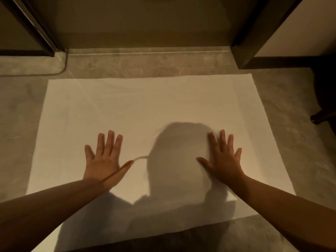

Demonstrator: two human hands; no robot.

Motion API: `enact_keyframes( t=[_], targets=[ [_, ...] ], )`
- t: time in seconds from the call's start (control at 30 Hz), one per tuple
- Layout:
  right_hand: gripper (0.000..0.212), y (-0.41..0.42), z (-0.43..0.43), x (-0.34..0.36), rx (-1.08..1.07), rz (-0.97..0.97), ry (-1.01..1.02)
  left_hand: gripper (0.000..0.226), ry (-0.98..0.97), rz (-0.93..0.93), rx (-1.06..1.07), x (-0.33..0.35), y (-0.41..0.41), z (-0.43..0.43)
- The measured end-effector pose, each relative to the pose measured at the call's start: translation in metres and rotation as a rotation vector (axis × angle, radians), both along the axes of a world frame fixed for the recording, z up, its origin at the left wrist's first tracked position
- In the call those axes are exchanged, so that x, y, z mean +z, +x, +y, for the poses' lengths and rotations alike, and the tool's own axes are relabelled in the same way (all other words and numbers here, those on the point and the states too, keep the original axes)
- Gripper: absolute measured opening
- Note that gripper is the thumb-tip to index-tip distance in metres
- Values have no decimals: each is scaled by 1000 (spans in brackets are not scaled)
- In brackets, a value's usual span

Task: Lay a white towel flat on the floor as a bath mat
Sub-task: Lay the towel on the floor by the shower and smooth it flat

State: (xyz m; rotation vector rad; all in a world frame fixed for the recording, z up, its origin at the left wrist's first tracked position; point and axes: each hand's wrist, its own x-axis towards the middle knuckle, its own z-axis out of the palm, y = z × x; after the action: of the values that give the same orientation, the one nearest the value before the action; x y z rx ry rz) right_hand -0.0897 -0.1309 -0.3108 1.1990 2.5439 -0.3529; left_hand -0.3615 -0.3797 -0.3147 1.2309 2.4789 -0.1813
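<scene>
On the floor [291, 110] I press my left hand [103, 160] and right hand [223, 160], fingers spread, flat onto the white towel [145, 102], smoothing; next, lift off.

Under your palms, the white towel [127, 110] is matt, smooth cloth. The floor [291, 135] around it looks like mottled, stone-like tile with a faint sheen.

You see the towel [127, 106] plain white, no pattern, tinted warm yellow by the light, with a grey shadow [178, 160] over its near middle. The floor [294, 128]: mottled grey-beige, stone-like. The door frames [243, 55]: dark brown.
</scene>
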Motion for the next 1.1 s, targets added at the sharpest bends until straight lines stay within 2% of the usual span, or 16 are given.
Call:
enact_keyframes(
  t=[0.17,0.67,1.1],
  targets=[
    [92,-3,4,0,12,-63,-19,87,-78,-69,77,0,-5,-27],
    [94,-5,9,1,0,-88,-69,88,-187,-125,46,11,-13,-18],
    [97,-12,29,3,-3,-90,-95,92,-208,-143,53,14,-15,0]
  ],
)
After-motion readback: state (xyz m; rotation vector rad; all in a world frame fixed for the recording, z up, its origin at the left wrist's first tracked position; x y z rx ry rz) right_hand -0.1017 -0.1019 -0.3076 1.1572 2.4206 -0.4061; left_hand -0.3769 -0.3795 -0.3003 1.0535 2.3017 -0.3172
